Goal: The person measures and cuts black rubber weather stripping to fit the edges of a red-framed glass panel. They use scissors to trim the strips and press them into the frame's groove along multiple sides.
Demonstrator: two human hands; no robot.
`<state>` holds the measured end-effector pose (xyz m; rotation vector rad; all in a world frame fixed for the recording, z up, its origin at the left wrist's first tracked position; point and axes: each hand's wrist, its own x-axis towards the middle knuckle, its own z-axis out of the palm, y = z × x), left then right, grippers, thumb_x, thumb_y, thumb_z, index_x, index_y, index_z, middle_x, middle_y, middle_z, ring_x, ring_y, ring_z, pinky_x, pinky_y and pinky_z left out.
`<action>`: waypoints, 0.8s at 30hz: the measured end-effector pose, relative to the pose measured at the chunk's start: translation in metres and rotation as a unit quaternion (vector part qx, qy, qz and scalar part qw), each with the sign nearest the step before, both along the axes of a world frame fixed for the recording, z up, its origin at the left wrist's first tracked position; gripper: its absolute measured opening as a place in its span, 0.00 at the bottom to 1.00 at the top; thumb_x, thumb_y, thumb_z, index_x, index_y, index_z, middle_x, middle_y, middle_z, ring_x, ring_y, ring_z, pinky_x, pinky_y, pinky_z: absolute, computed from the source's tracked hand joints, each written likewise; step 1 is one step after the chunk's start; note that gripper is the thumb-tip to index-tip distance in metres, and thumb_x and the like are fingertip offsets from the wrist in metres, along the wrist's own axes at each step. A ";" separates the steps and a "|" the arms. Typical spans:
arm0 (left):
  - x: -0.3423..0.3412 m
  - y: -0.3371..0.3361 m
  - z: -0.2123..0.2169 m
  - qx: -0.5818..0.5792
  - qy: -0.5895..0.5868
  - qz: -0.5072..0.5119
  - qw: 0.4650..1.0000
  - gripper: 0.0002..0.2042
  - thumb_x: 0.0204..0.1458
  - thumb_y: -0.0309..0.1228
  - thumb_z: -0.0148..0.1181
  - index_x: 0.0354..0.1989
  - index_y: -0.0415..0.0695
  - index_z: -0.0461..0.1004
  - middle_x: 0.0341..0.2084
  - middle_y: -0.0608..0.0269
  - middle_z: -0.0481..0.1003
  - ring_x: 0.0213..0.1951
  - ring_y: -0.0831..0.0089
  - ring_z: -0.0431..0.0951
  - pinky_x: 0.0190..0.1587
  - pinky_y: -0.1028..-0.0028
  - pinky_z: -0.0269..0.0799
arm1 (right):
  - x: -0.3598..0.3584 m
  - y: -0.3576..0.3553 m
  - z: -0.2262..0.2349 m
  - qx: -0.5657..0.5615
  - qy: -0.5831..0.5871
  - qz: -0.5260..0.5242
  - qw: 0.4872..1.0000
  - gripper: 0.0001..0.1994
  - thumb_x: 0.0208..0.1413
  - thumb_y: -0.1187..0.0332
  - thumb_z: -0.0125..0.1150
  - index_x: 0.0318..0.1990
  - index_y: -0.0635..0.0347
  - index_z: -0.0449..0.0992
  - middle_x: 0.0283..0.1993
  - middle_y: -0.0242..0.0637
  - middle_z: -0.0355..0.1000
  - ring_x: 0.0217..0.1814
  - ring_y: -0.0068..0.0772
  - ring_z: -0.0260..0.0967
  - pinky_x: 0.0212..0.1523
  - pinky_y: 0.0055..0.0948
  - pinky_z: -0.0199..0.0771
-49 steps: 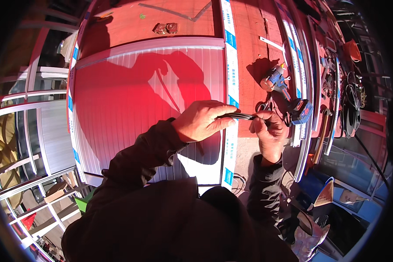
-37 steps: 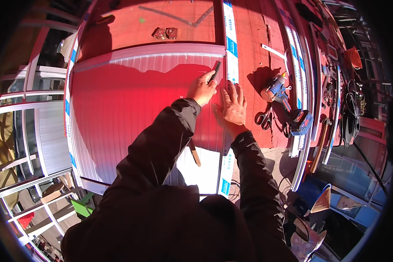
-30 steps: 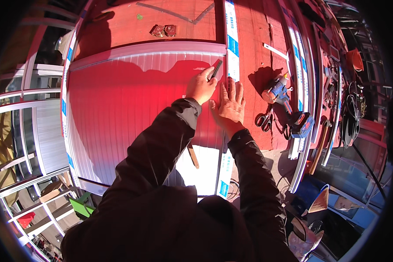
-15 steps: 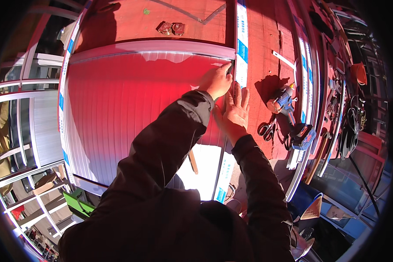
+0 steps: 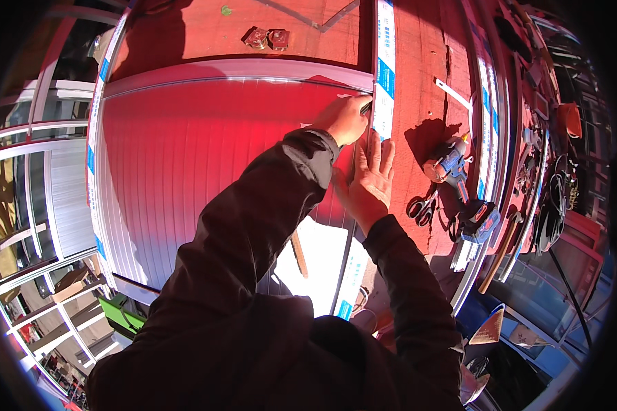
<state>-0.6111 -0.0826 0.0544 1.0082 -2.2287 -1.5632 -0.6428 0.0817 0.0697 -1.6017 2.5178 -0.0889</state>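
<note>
A: What has just changed at the ribbed panel?

B: We bring the left hand outward to the panel's upper right corner. The dark strip, slanted over the panel's face a second ago, now sits at the panel's right edge, against the taped rail.

A: What is the state of each hand?

B: We curl the left fingers and pinch the dark strip; most of it is hidden, so we cannot tell its length. We keep the right hand flat, fingers slightly spread, across the panel's right edge and the rail.

A: What does this mean for the work?

B: We judge that the work centres on the seam beside the panel, with the right hand probably steadying the rail.

A: What is on the surface?

B: On the red table, we see two brown blocks beyond the panel's far edge. Right of the panel lie scissors, then a drill. A wooden stick lies on the panel's lower right part.

A: And the room?

B: We find white frames left of the panel, and coiled black cable far to its right.
</note>
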 end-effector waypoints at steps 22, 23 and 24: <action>0.038 0.015 -0.018 -0.146 0.038 -0.057 0.987 0.13 0.55 0.23 0.51 0.47 0.38 0.78 0.41 0.49 0.75 0.47 0.51 0.74 0.53 0.62 0.72 | -0.002 0.049 -0.013 -0.237 -0.188 -0.057 0.951 0.30 0.55 0.71 0.56 0.68 0.59 0.61 0.74 0.51 0.51 0.75 0.57 0.49 0.70 0.46 0.58; 0.048 0.022 -0.034 -0.175 0.113 -0.070 0.976 0.14 0.53 0.20 0.54 0.47 0.42 0.78 0.45 0.54 0.71 0.47 0.52 0.74 0.51 0.62 0.73 | 0.005 0.064 -0.014 -0.258 -0.233 -0.084 0.934 0.30 0.56 0.74 0.55 0.69 0.58 0.60 0.73 0.50 0.51 0.75 0.56 0.51 0.70 0.44 0.58; 0.058 0.028 -0.025 -0.214 0.117 -0.124 0.962 0.14 0.52 0.20 0.55 0.46 0.43 0.79 0.47 0.55 0.71 0.48 0.53 0.74 0.52 0.62 0.72 | 0.014 0.086 -0.015 -0.246 -0.205 -0.083 0.944 0.29 0.58 0.76 0.51 0.69 0.58 0.59 0.72 0.53 0.52 0.73 0.58 0.54 0.70 0.45 0.58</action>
